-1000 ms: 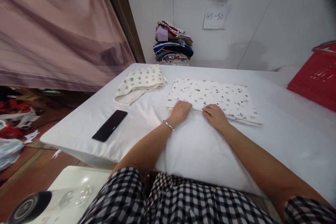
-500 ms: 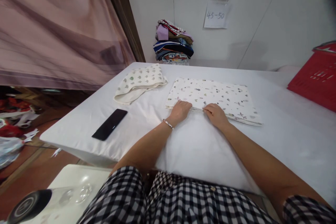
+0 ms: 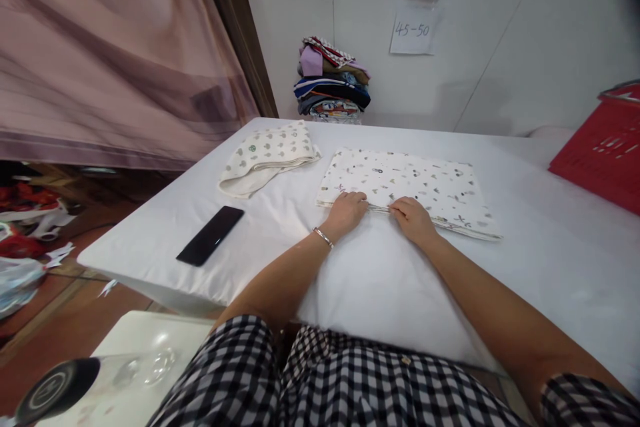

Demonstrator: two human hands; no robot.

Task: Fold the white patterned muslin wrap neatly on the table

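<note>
A white cloth (image 3: 415, 180) with small plant-like prints lies folded in a flat rectangle on the white-covered table (image 3: 270, 240). At its near edge, left of the middle, my left hand (image 3: 349, 211) is closed on the layers, with a bracelet at the wrist. A short way to the right, my right hand (image 3: 413, 219) pinches the same edge between thumb and fingers. The fingertips of both hands are partly hidden. To the left rests a second cream cloth (image 3: 273, 150) with a grey-green print, loosely folded, touched by neither hand.
A black phone (image 3: 211, 235) lies on the table's left side. At the right edge stands a red basket (image 3: 605, 147). Against the wall rises a stack of folded fabrics (image 3: 333, 83). A white stool (image 3: 150, 340) with a clear bottle (image 3: 120, 373) on it is at lower left.
Both hands keep their hold on the near edge of the folded cloth. The whole view has shifted very slightly; nothing else has visibly moved.
</note>
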